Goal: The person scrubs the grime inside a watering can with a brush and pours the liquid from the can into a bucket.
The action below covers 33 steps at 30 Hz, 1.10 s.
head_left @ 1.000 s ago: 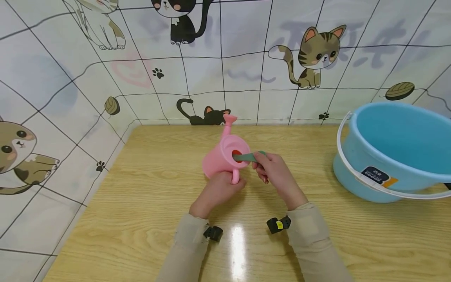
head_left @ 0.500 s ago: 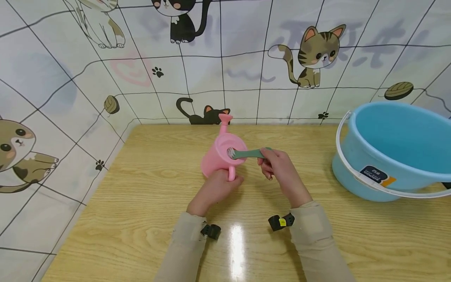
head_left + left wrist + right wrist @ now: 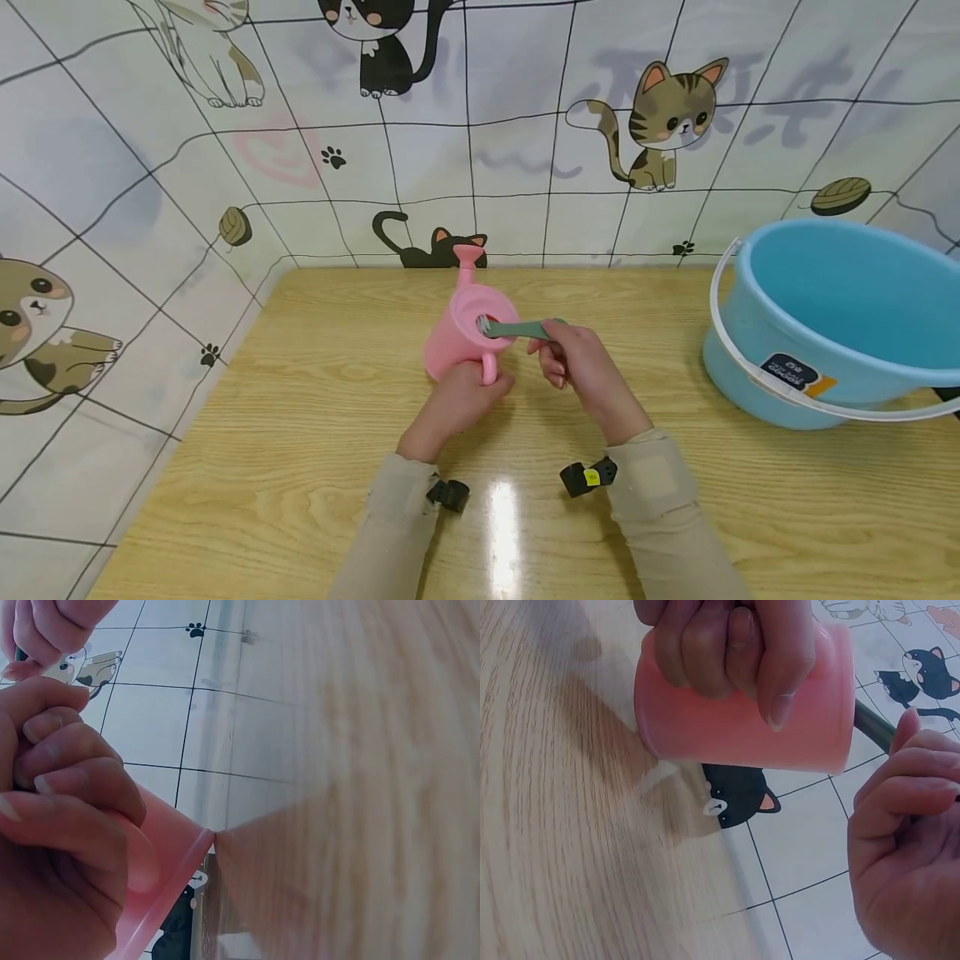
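A pink watering can (image 3: 450, 340) is tilted over the table, its opening toward me and its sprinkler spout pointing to the back wall. My left hand (image 3: 457, 402) grips its handle, with fingers curled round it in the left wrist view. From the right, my right hand (image 3: 588, 367) pinches the handle of a green brush (image 3: 519, 329). The brush head, with pale bristles (image 3: 483, 324), is at the can's round opening. In the right wrist view the green handle (image 3: 874, 727) shows between the can's rim and my right fingers.
A large light blue bucket (image 3: 787, 333) with a white handle (image 3: 757, 375) stands at the right of the wooden table (image 3: 300, 450). A cat-patterned sheet (image 3: 517, 150) covers the walls behind and to the left.
The brush head has come back from deeper inside the can, so its bristles show at the opening. The can has shifted slightly left; both hands keep their hold.
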### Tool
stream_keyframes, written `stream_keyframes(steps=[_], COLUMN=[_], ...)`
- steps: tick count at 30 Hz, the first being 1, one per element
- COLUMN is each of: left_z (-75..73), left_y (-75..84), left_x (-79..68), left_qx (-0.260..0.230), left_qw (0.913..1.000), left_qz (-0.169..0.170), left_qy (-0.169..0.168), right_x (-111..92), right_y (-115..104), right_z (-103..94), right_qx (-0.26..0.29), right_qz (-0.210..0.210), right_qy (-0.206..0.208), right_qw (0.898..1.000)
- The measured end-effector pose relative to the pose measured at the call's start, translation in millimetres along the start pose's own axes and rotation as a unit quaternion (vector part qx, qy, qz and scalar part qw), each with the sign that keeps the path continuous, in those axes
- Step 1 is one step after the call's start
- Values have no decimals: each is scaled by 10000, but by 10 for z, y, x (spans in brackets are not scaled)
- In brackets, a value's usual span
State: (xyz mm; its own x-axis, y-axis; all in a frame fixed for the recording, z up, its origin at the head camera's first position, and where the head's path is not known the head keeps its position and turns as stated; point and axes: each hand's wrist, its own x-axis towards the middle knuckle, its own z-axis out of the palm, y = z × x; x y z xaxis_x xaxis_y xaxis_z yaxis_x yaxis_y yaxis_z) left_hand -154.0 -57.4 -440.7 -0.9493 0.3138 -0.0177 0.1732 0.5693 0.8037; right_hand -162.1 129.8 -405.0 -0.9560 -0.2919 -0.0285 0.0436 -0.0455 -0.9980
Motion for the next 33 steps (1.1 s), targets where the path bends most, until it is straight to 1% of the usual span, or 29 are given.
stream_keyframes(steps=[5, 9, 12, 16, 19, 22, 30, 33], left_z=[-3, -3, -5, -18, -20, -8, 7, 7], left_y=[4, -2, -7, -5, -4, -3, 19, 31], left_x=[3, 3, 2, 1, 7, 16, 19, 17], left_qx=[-83, -34, -20, -143, -169, -87, 30, 23], left_qw=[10000, 10000, 10000, 9999, 9999, 10000, 9999, 9999], left_qz=[18, -32, -21, 18, 11, 47, 111, 141], left_qy=[-8, -7, -3, 10, 17, -4, -39, -53], right_x=[1, 2, -2, -7, -9, -12, -20, -22], right_y=[-9, -7, -9, -16, -17, -19, -41, -56], right_z=[11, 22, 32, 62, 85, 93, 89, 100], right_qx=[115, 92, -24, -142, -135, -132, -181, -282], right_qz=[14, -17, -18, 16, 47, 36, 66, 117], right_qy=[-71, -120, -77, 25, 136, 244, 239, 323], right_qw=[9999, 9999, 10000, 9999, 9998, 9996, 9995, 9990])
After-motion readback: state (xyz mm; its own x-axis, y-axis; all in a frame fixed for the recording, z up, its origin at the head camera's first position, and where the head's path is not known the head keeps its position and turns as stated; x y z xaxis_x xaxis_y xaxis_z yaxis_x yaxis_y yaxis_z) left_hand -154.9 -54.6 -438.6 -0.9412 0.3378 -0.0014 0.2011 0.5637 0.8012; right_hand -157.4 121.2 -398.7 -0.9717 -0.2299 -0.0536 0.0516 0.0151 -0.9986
